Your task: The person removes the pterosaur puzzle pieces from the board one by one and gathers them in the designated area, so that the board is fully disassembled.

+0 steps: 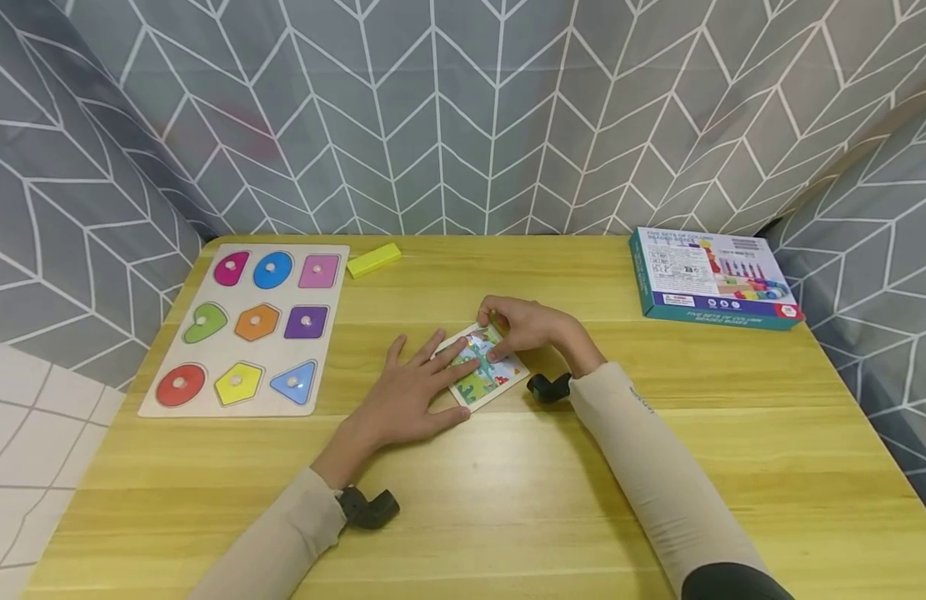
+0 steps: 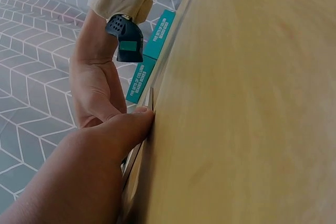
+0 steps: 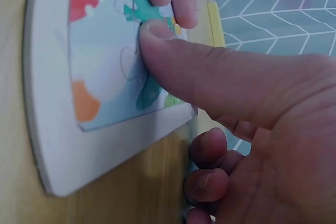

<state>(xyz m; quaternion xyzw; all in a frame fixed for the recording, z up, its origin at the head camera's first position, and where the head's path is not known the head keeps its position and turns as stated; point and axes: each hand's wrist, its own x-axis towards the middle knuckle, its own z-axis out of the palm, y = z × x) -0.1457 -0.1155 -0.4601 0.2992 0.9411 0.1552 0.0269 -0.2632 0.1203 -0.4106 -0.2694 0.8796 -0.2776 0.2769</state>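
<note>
A small framed jigsaw puzzle (image 1: 470, 388) with a green dinosaur picture lies on the table between both hands. My left hand (image 1: 412, 393) is spread, its fingers stretched over the picture and its thumb along the near edge. In the left wrist view, that thumb (image 2: 139, 121) rests against the puzzle's thin side. From the right, my right hand (image 1: 533, 327) holds the puzzle at its far right part. Its thumb (image 3: 173, 56) presses on the picture, while its other fingers (image 3: 209, 148) curl beside the frame; the index finger is mostly hidden by the thumb.
A shape board (image 1: 325, 333) with several knobbed coloured pieces lies at the left. Near the back edge is a yellow block (image 1: 374, 261). A beaded-boxes carton (image 1: 713, 279) lies at the back right. Behind the wooden table (image 1: 478, 500) hangs a grey patterned curtain (image 1: 463, 117).
</note>
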